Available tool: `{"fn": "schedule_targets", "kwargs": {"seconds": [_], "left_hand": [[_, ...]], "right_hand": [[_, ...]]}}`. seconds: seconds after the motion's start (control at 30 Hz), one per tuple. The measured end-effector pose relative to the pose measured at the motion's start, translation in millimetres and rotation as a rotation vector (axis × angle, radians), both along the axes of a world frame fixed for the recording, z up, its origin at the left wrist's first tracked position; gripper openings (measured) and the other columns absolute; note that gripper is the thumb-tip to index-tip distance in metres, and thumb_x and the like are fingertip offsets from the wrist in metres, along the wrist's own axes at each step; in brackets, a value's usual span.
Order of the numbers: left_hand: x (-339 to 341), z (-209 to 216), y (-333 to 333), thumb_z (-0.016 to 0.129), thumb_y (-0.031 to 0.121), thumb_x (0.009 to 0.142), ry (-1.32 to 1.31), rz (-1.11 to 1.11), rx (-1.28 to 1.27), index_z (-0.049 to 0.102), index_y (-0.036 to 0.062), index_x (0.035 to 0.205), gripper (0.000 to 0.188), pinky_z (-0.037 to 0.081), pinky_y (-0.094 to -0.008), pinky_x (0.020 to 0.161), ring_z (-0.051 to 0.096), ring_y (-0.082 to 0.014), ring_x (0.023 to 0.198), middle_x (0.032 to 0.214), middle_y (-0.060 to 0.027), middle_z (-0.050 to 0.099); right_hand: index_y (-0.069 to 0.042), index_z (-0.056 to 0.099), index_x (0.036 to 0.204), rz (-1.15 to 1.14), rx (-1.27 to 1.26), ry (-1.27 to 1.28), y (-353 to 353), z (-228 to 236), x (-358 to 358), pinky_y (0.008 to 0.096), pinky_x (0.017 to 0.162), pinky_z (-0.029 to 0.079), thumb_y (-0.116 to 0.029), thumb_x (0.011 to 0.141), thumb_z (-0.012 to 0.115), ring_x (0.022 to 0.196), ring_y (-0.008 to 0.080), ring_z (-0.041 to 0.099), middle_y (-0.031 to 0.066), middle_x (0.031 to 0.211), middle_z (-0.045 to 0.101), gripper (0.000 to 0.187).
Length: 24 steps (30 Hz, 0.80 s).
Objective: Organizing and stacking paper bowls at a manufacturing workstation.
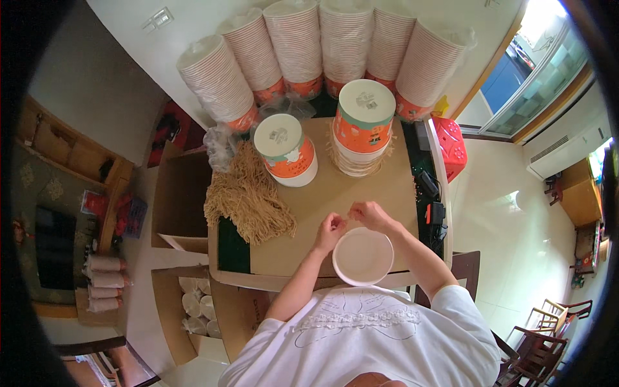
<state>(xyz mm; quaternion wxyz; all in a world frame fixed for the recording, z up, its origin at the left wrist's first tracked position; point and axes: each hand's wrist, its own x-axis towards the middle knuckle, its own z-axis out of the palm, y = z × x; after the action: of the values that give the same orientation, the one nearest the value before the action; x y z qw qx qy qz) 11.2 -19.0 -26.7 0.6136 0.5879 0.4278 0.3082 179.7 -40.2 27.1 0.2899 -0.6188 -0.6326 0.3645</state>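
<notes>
A white, round, open-topped tub (363,257) sits at the near edge of the cardboard-covered surface (322,209), just on the person's side of both hands. The left hand (331,231) is near its far-left rim, fingers partly curled; the right hand (370,215), also curled, is near its far rim. I cannot tell whether either hand's fingertips meet or hold anything. A tangled tan bundle of cords (248,197) lies farther left.
</notes>
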Motion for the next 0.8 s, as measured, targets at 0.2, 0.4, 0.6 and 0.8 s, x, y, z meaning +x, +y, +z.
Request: {"fn": "schedule_targets", "kwargs": {"seconds": [0.2,0.4,0.6,0.8], "left_hand": [[-29.7,31.3,10.7,0.063,0.010,0.075,0.253,-0.232,0.367,0.058,0.0022,0.076,0.009,0.041,-0.0225,0.055,0.046,-0.0087,0.059,0.067,-0.0019,0.051],[-10.6,19.7,6.9,0.063,0.009,0.075,0.165,-0.119,0.164,0.061,0.0014,0.077,0.008,0.041,-0.0218,0.055,0.048,-0.0062,0.062,0.070,-0.0010,0.058],[-4.3,3.2,6.3,0.059,0.007,0.078,0.080,-0.047,-0.076,0.062,0.0005,0.078,0.007,0.040,-0.0213,0.056,0.047,-0.0055,0.063,0.069,0.0013,0.056],[-4.0,2.7,6.3,0.060,0.008,0.077,-0.019,-0.016,-0.107,0.063,-0.0006,0.077,0.009,0.043,-0.0234,0.056,0.051,-0.0069,0.061,0.068,-0.0022,0.060]], "right_hand": [[-0.001,0.056,0.078,-0.107,-0.031,0.018,-16.6,-17.7,-15.8,0.0328,0.056,0.044,-0.014,0.079,0.052,0.061,0.0239,0.057,0.0126,0.066,0.058,0.014],[0.000,0.056,0.076,-0.148,-0.003,0.125,-8.9,-16.2,-24.6,0.0293,0.055,0.045,-0.016,0.081,0.053,0.057,0.0180,0.055,0.0098,0.061,0.057,0.017],[-0.003,0.057,0.086,-0.263,-0.136,0.433,-0.9,-13.3,-12.5,0.0257,0.057,0.045,-0.015,0.081,0.055,0.063,0.0122,0.054,0.0054,0.070,0.055,0.013],[-0.007,0.056,0.088,0.125,0.075,0.158,2.6,15.8,1.9,0.0305,0.060,0.046,-0.007,0.070,0.062,0.067,0.0190,0.056,0.0073,0.071,0.055,0.018]]}}
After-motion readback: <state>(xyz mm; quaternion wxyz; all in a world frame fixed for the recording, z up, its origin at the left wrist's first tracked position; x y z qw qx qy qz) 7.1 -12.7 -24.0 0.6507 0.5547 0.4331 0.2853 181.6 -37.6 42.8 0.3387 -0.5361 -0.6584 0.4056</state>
